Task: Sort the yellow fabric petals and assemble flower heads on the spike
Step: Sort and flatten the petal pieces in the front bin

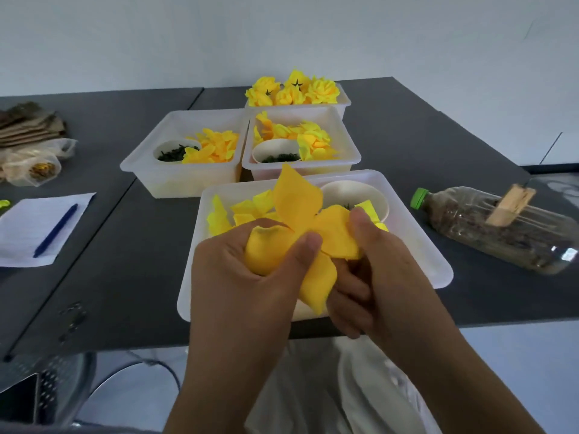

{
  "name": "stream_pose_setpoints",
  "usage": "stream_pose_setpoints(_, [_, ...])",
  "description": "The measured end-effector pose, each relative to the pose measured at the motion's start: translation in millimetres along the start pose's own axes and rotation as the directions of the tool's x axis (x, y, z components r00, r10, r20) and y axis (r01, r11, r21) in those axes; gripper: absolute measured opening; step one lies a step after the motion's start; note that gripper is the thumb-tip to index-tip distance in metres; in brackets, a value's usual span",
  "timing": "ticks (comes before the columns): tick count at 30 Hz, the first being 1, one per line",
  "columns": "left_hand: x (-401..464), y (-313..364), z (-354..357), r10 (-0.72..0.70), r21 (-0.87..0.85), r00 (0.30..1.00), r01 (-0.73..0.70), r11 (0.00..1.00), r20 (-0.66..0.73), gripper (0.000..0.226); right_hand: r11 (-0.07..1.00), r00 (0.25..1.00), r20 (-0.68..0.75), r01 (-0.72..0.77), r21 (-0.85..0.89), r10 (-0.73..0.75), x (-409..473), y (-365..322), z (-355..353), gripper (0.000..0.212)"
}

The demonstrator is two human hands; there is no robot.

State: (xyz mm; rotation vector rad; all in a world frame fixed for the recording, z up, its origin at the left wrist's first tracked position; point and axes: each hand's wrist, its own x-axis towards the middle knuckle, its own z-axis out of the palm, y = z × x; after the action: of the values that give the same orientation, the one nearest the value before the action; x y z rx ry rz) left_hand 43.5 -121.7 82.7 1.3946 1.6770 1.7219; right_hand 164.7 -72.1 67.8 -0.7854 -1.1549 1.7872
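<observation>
Head view shows me both hands, left point(247, 270) and right point(372, 274), pinching a soft orange-yellow petal cluster point(308, 233) with broad, curled lobes just above the nearest white tray point(419, 245).

Single view, from the camera worn on my head, facing forward and steeply down over the near edge of the dark desk point(131, 277). It sits close: my left hand point(244, 277) and right hand point(385, 270) fill the lower centre, my forearms running out at the bottom edge. The nearest white tray point(416, 245) lies just beyond my hands; three further trays stand behind it, toward the pale wall point(282, 32) that closes the top of the frame. The wide-angle lens bows the desk edges outward and takes in the floor below the desk. No second view shares this scene.
</observation>
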Motion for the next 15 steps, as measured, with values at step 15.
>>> stream_pose_setpoints(15, [29,-12,-21,-0.189,0.037,0.782,0.208,0.978,0.594,0.028,0.902,0.980,0.169,0.168,-0.397,-0.108,-4,-11,-17,0.043])
